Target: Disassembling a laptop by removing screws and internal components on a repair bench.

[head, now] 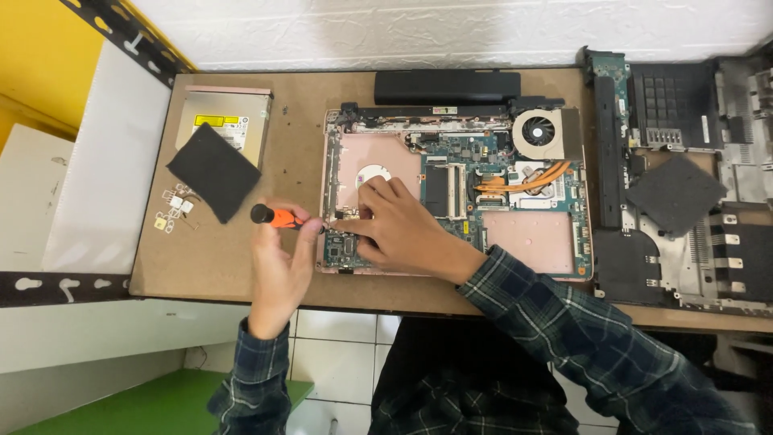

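Left hand [278, 266] pinches an orange screwdriver [278, 217] (black cap), tip aimed at the open laptop [455, 193] board's left edge. Right hand [398, 227] rests there, fingers pressed together on the board just beside the tip.

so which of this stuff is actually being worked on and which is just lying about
In use:
- left hand holding the orange-handled screwdriver
- right hand resting on the opened laptop base

Lying about:
- optical drive
- black foam pad
- small loose parts
- black battery bar
- removed bottom cover
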